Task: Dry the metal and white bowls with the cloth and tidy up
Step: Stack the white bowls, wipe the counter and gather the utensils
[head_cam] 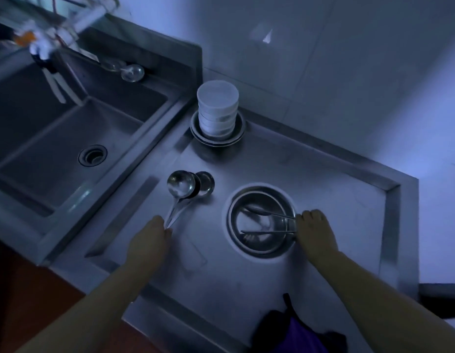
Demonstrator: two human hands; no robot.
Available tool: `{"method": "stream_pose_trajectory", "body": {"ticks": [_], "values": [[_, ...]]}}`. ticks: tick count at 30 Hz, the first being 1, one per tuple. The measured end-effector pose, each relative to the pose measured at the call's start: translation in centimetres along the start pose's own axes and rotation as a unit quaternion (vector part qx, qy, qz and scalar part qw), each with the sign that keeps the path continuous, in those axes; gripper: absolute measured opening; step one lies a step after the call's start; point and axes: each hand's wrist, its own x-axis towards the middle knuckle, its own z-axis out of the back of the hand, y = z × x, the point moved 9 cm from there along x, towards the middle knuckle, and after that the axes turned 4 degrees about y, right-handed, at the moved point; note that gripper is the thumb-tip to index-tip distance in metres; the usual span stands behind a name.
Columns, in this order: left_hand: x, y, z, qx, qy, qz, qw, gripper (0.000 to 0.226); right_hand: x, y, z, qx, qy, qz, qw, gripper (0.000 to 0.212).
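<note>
Looking down at the steel bench [323, 200], we judge that the drying is mostly finished and the tidying is now in hand. The white bowls [218, 110] stand as one upright stack at the far side, near the wall, on a few shallow plates [217, 138]. The metal bowl [262, 221] sits upright on the right part of the bench, mouth up, and seems to be two or more bowls nested, though the dim light does not let us be sure. Inside it lie thin utensils [267, 222], perhaps a fork and chopsticks; their long axis runs left to right, with the handle ends at the right rim.

Our right hand [314, 231] is at this right rim, with fingers curled at the handle ends; we cannot tell if it really grips them or only touches the bowl. Our left hand [150, 240] pinches the handle ends of the ladles [185, 186], which lie on the bench left of the metal bowl. Their long axis goes from near-left to far-right, with the round scoops pointing to the far side.

The dark cloth [297, 329] lies at the near edge, apart from both hands. What remains, we think, is to put the ladles and small utensils in their place. The sink [68, 138] is on the left.
</note>
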Motion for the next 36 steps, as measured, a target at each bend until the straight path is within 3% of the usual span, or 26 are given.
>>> {"method": "stream_pose_trajectory", "body": {"ticks": [2, 6, 8, 13, 16, 19, 24, 29, 33, 36], "values": [[1.1, 0.9, 0.4, 0.001, 0.008, -0.006, 1.0, 0.022, -1.6, -0.3, 1.2, 0.042, -0.046, -0.029, 0.998, 0.041], [3.2, 2.7, 0.6, -0.004, 0.024, -0.02, 1.0, 0.02, -4.8, -0.9, -0.4, 0.121, 0.049, -0.154, 0.979, 0.035], [4.2, 3.1, 0.9, 0.006, 0.023, -0.024, 0.999, 0.018, -6.1, -0.2, -0.6, 0.198, 0.057, -0.211, 0.955, 0.037], [5.8, 4.1, 0.9, 0.071, 0.046, -0.051, 0.995, 0.013, -5.9, 6.0, 1.1, 0.361, -0.013, -0.247, 0.899, 0.045], [6.6, 5.0, 1.4, 0.034, 0.043, -0.051, 0.997, 0.012, -4.1, 11.1, 1.2, 0.443, 0.012, -0.26, 0.858, 0.048], [7.2, 5.5, 1.8, 0.034, 0.043, -0.051, 0.997, 0.009, -2.6, 15.9, 1.6, 0.487, 0.033, -0.265, 0.832, 0.038], [7.6, 6.2, 2.1, 0.045, 0.036, -0.062, 0.996, 0.01, -1.5, 20.9, 1.8, 0.556, 0.066, -0.335, 0.758, 0.039], [7.5, 6.1, 2.4, 0.095, 0.02, -0.106, 0.99, 0.016, -0.3, 24.3, 2.7, 0.578, 0.07, -0.303, 0.755, 0.037], [7.2, 6.0, 2.4, 0.087, 0.021, -0.108, 0.99, 0.017, 0.0, 25.9, 2.8, 0.578, 0.092, -0.297, 0.755, 0.05], [6.2, 5.0, 3.2, 0.103, -0.019, -0.13, 0.986, 0.021, 0.0, 26.5, 2.8, 0.6, 0.091, -0.275, 0.745, 0.037]]}}
